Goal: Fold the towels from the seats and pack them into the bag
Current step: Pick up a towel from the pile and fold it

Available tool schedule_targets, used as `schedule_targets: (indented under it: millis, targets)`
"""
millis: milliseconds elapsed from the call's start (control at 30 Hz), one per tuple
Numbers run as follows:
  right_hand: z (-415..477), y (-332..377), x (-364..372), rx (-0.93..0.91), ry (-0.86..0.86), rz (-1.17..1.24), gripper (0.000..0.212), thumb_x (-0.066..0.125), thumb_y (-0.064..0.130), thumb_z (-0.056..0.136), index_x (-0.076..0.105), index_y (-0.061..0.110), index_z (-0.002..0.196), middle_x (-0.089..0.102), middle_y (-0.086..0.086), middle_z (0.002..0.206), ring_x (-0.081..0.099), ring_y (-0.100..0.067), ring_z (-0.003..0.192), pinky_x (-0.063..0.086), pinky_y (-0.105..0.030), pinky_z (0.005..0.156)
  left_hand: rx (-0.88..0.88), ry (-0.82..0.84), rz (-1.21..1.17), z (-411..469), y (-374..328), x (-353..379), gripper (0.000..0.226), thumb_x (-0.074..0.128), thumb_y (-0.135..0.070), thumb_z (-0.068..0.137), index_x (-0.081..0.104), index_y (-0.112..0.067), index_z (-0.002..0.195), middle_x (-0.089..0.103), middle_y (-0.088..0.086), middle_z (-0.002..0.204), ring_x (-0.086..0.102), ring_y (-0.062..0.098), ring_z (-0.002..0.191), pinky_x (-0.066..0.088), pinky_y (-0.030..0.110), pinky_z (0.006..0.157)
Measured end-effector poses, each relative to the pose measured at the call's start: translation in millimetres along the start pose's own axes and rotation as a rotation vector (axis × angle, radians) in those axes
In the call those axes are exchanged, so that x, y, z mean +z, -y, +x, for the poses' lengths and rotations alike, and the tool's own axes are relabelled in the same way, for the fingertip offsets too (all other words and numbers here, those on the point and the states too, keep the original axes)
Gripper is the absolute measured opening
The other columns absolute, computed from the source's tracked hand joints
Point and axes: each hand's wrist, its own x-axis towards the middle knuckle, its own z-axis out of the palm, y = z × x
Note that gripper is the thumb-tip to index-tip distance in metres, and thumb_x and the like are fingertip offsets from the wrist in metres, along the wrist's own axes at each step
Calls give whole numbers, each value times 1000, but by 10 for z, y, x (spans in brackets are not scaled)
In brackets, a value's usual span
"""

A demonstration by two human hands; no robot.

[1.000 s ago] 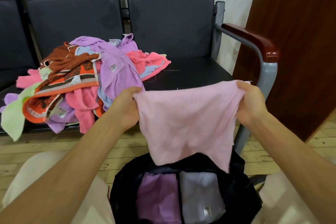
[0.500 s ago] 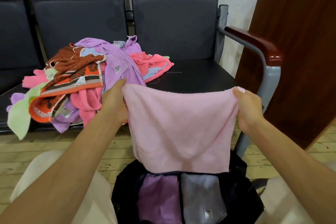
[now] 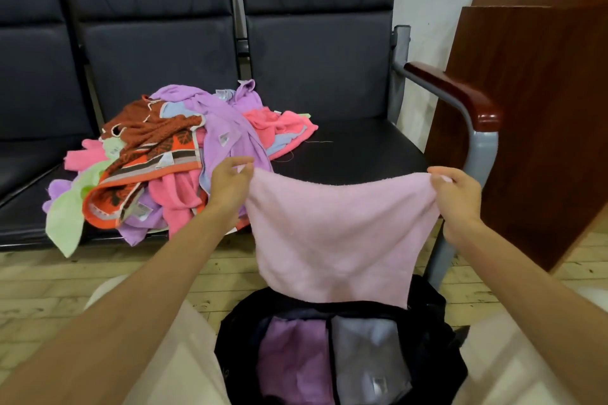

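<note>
Two folded towels (image 3: 332, 362) side by side in black bag (image 3: 431, 312)

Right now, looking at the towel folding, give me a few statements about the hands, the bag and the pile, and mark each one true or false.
1. The pale pink terry towel is held at its top corners by the left hand and the right hand. True.
2. The black fabric bag is empty. False: it holds a folded purple towel and a folded grey towel.
3. The pile of mixed coloured towels lies on the dark padded seat. True.
4. The pink towel lies flat on the seat. False: it hangs above the bag.
</note>
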Motion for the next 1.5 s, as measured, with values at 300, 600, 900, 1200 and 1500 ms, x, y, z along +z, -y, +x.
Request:
schedule_targets:
  millis: [300,600,900,1200,1500]
  targets:
    - [245,852,-326,-309,-39,-219,24,59,16,95,69,13,117,63,-4,125,51,-11,107,36,-21,90,273,188,198,393,-933,-144,15,60,-6,91,69,-16,99,64,7,88,54,17,82,48,34,82]
    - [231,1207,-380,-363,-41,-298,29,63,15,93,67,6,120,63,-12,127,56,-26,117,41,-33,101,317,72,339,366,-1310,-258,27,74,-7,81,72,-9,108,71,5,101,60,12,84,52,29,79]
    - [196,1226,-390,-451,-45,-556,22,70,12,87,71,6,108,68,-14,108,61,-23,91,44,-29,86,450,-35,591,271,-1405,-328,18,74,-7,80,75,-4,98,73,13,101,65,25,96,44,22,79]
    - [186,1410,-331,-492,-117,-688,12,62,8,92,63,8,104,61,-10,100,54,-20,79,45,-31,68,403,-123,718,309,-1525,-259,16,56,-1,90,68,-7,98,65,13,103,60,32,88,54,43,77]
    - [506,1529,-189,-427,36,-618,23,59,2,91,67,6,113,67,-15,91,69,-29,66,61,-43,70,372,-13,925,537,-1625,-129,45,68,9,76,57,-10,115,61,15,110,59,36,98,52,43,77]
